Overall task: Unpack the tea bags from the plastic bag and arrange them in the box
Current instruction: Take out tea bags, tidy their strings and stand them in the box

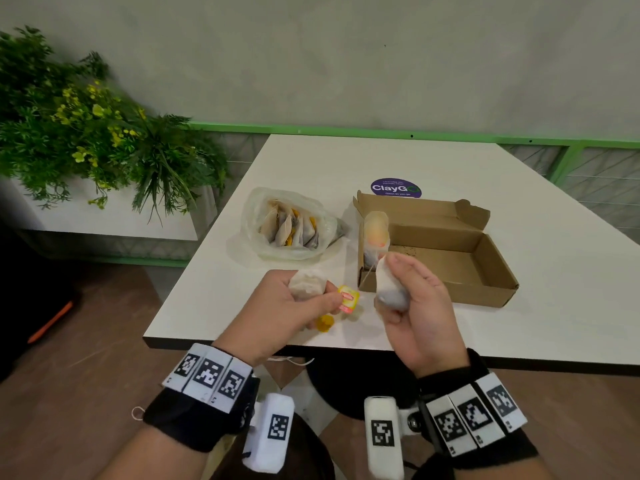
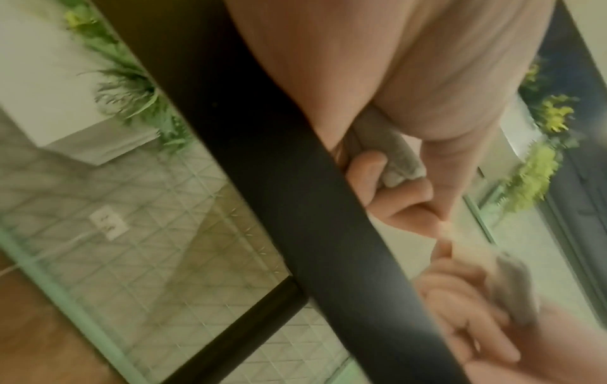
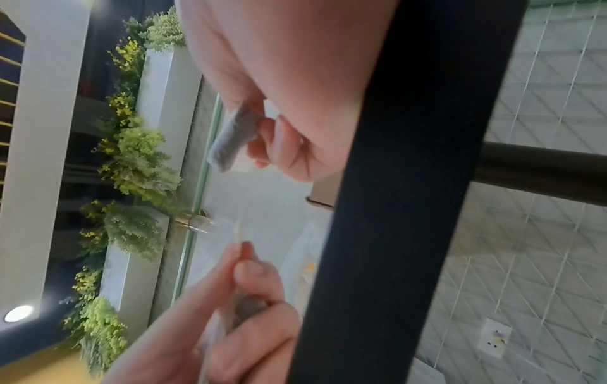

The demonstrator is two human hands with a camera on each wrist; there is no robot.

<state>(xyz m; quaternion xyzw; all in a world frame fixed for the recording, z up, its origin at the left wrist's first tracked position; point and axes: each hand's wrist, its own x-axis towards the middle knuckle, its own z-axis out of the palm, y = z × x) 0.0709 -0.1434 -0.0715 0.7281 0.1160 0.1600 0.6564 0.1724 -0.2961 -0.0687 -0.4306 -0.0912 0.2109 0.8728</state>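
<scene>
On the white table (image 1: 433, 161) lies a clear plastic bag (image 1: 252, 216) with several tea bags inside. To its right is an open cardboard box (image 1: 485, 268); one tea bag (image 1: 375, 233) stands at its left end. My left hand (image 1: 311, 296) grips a tea bag (image 1: 306, 284) near the table's front edge, and its yellow tag (image 1: 348, 297) sticks out by the fingers. My right hand (image 1: 398, 282) grips another tea bag (image 1: 389, 289) in front of the box's left corner. Both wrist views show the held tea bags: left (image 2: 391, 156), right (image 3: 233, 140).
A purple round sticker (image 1: 396, 188) lies on the table behind the box. A planter with green and yellow foliage (image 1: 86, 126) stands left of the table. A green rail and grey wall run behind. The table's dark edge (image 2: 295, 207) crosses both wrist views.
</scene>
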